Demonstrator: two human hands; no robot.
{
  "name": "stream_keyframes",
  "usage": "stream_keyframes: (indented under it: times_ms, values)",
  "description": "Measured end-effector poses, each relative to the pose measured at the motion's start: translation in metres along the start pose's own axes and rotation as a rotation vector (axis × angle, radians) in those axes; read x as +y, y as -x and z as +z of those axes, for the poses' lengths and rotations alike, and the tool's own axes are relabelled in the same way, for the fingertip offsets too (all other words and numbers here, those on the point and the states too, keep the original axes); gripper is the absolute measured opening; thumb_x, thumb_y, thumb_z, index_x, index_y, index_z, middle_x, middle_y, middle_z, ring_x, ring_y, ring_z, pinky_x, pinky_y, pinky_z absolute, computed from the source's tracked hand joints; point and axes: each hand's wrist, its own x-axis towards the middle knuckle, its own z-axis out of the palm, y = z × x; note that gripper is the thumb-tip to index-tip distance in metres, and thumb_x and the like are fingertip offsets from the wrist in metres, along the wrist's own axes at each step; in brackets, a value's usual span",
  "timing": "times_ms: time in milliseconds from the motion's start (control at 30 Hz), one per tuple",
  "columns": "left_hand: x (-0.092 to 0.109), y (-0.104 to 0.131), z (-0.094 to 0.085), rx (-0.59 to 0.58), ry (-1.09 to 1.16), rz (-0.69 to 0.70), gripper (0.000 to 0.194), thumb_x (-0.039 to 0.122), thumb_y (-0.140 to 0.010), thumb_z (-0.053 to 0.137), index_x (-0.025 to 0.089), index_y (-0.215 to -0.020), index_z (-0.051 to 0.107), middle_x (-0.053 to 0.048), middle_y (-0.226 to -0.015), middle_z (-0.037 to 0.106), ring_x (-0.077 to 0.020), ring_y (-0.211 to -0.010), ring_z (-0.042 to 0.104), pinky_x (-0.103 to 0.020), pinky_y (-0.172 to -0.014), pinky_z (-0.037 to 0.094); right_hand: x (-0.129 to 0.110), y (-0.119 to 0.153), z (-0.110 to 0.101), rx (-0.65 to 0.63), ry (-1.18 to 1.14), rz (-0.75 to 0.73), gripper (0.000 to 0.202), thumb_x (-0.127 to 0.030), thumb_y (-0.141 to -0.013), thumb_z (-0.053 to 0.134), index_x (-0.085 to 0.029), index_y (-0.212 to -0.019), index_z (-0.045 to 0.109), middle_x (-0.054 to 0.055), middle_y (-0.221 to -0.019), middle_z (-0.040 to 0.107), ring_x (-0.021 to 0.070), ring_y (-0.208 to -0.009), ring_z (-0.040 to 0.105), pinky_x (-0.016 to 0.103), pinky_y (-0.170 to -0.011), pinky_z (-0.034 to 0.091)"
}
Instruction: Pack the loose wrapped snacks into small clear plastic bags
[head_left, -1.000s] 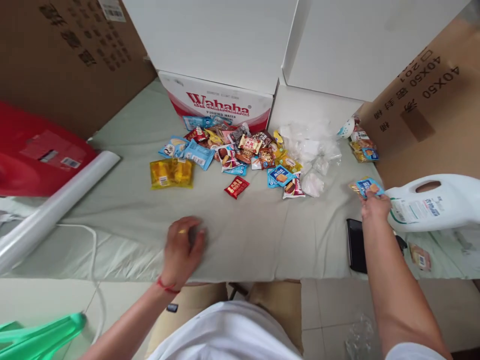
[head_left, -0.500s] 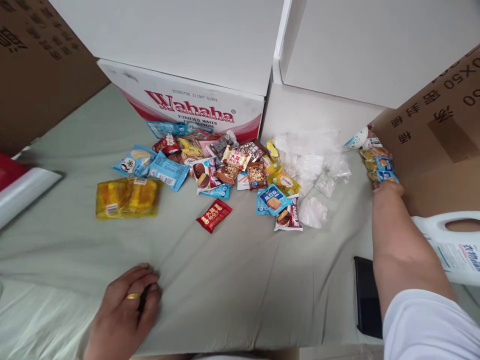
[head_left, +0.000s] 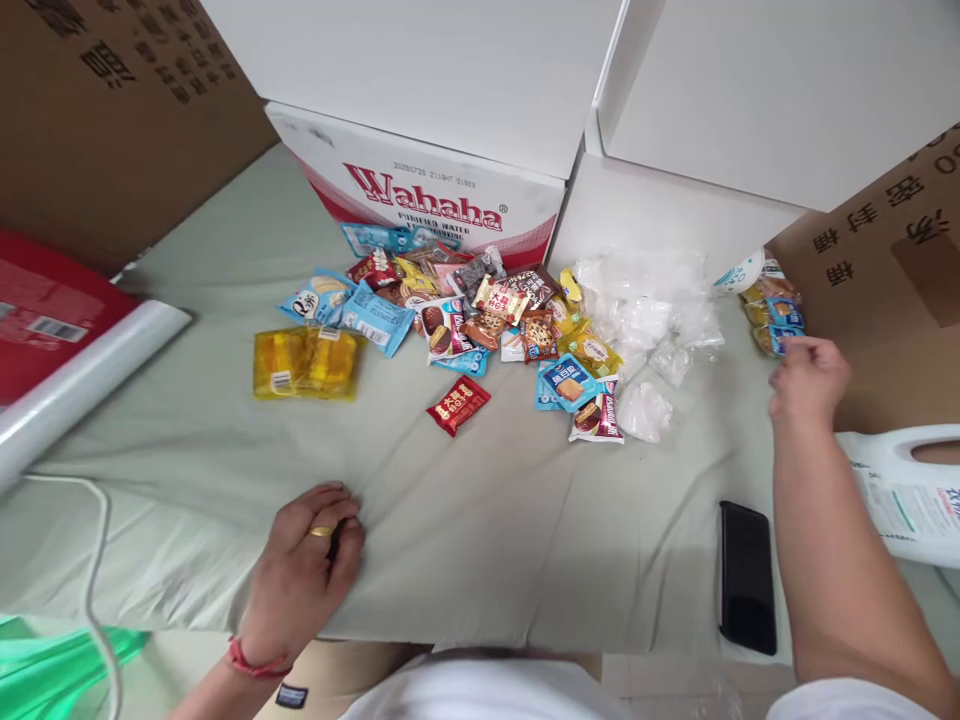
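My left hand (head_left: pixel 311 555) rests on the green-grey cloth with its fingers curled in and a ring on one finger. A dark patch shows between thumb and forefinger; whether it is a thing or shadow is unclear. To the right, my right hand (head_left: pixel 810 380) is closed, its fingertips just in front of a row of snack packets (head_left: pixel 784 312) along the cardboard. What it holds, if anything, is hidden. A red-wrapped snack (head_left: pixel 458 404) lies alone mid-table, before a heap of mixed snacks (head_left: pixel 450 328). A yellow pack (head_left: pixel 304 365) lies left of the heap.
Crumpled clear plastic bags (head_left: pixel 637 320) lie right of the heap. Behind stand a Wahaha carton (head_left: pixel 420 190) and white boxes (head_left: pixel 705 90). A paper cup (head_left: pixel 739 272), black phone (head_left: pixel 748 577) and white detergent bottle (head_left: pixel 900 500) are at the right, a plastic-wrapped roll (head_left: pixel 90 385) at the left.
The view has shifted, so the table's things appear farther right and slightly higher. My right hand has drawn back a little from the packet row. My left hand stays on the cloth.
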Motion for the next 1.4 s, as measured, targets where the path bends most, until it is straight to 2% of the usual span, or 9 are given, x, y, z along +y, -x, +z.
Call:
stream_keyframes:
  times_ms: [200, 333, 500, 600, 933, 1033, 1167, 1233, 1400]
  values:
    - [0.0, 0.001, 0.0, 0.03, 0.019, 0.021, 0.009, 0.021, -0.091, 0.055, 0.021, -0.096, 0.063, -0.01, -0.105, 0.066, -0.0281, -0.111, 0.066, -0.043, -0.098, 0.055, -0.047, 0.104, 0.008, -0.71, -0.034, -0.054, 0.04, -0.035, -0.07, 0.083, -0.021, -0.107, 0.077, 0.003, -0.093, 0.069, 0.0106, -0.064, 0.055, 0.028, -0.065, 0.047]
    - [-0.002, 0.003, 0.001, 0.035, 0.051, 0.029, 0.011, 0.021, -0.093, 0.053, 0.019, -0.095, 0.064, -0.011, -0.108, 0.066, -0.0267, -0.112, 0.064, -0.041, -0.1, 0.054, -0.059, 0.131, 0.005, -0.54, -0.068, 0.093, 0.023, -0.036, -0.068, 0.08, -0.019, -0.082, 0.074, 0.0, -0.073, 0.065, 0.0125, -0.061, 0.055, 0.027, -0.057, 0.046]
    - [0.004, 0.005, -0.004, 0.138, 0.176, -0.086, 0.012, 0.023, -0.093, 0.054, 0.02, -0.095, 0.066, -0.011, -0.109, 0.066, -0.026, -0.111, 0.064, -0.041, -0.099, 0.053, -0.1, 0.179, -0.025, -0.24, -0.773, 0.337, 0.04, -0.036, -0.058, 0.09, -0.022, -0.081, 0.061, -0.007, -0.067, 0.056, 0.0055, -0.05, 0.043, 0.017, -0.042, 0.031]
    - [0.026, 0.007, -0.009, 0.142, 0.376, -0.222, 0.013, 0.028, -0.092, 0.055, 0.02, -0.094, 0.065, -0.008, -0.101, 0.066, -0.0237, -0.1, 0.065, -0.039, -0.091, 0.053, -0.133, 0.232, -0.032, -0.274, -0.928, 0.491, 0.047, -0.033, -0.054, 0.094, -0.022, -0.079, 0.056, -0.01, -0.061, 0.05, 0.0028, -0.044, 0.037, 0.015, -0.037, 0.023]
    - [0.124, -0.004, 0.016, -0.51, 1.345, -0.453, 0.051, 0.059, -0.075, 0.077, 0.017, -0.099, 0.065, -0.006, -0.093, 0.066, -0.0158, -0.078, 0.057, -0.027, -0.068, 0.044, -0.186, 0.382, -0.002, -0.663, -0.71, 0.611, 0.051, -0.061, -0.065, 0.084, -0.022, -0.085, 0.059, -0.01, -0.054, 0.046, 0.0046, -0.04, 0.026, 0.02, -0.036, 0.018]
    - [0.121, -0.002, 0.018, -0.448, 1.275, -0.51, 0.043, 0.059, -0.081, 0.068, 0.018, -0.077, 0.06, 0.001, -0.067, 0.055, -0.0128, -0.064, 0.046, -0.027, -0.061, 0.036, -0.174, 0.378, -0.012, -0.759, -0.483, 0.342, 0.047, -0.066, -0.081, 0.069, -0.02, -0.09, 0.066, -0.003, -0.065, 0.059, 0.0097, -0.049, 0.041, 0.024, -0.046, 0.035]
    - [0.106, 0.007, 0.011, -0.4, 1.116, -0.614, 0.034, 0.05, -0.082, 0.066, 0.021, -0.07, 0.053, 0.004, -0.058, 0.049, -0.0113, -0.056, 0.041, -0.026, -0.056, 0.029, -0.125, 0.324, -0.024, -0.263, 0.03, -0.024, 0.059, -0.061, -0.084, 0.063, -0.018, -0.125, 0.064, 0.015, -0.123, 0.063, 0.0183, -0.079, 0.058, 0.035, -0.079, 0.05]
    - [0.101, 0.013, 0.006, -0.367, 1.122, -0.694, 0.031, 0.047, -0.078, 0.07, 0.022, -0.079, 0.053, 0.006, -0.059, 0.05, -0.0111, -0.053, 0.043, -0.025, -0.054, 0.029, -0.095, 0.293, -0.021, -0.249, 0.266, -0.095, 0.076, -0.06, -0.079, 0.068, -0.017, -0.141, 0.056, 0.02, -0.141, 0.051, 0.0247, -0.095, 0.059, 0.039, -0.086, 0.049]
    - [0.089, 0.03, -0.008, -0.307, 1.204, -0.806, 0.038, 0.043, -0.069, 0.079, 0.019, -0.089, 0.057, 0.003, -0.065, 0.062, -0.0125, -0.059, 0.053, -0.025, -0.059, 0.039, -0.044, 0.23, -0.006, -0.3, 0.427, -0.115, 0.04, -0.043, -0.087, 0.054, -0.013, -0.109, 0.071, 0.016, -0.104, 0.064, 0.0283, -0.096, 0.057, 0.04, -0.086, 0.047]
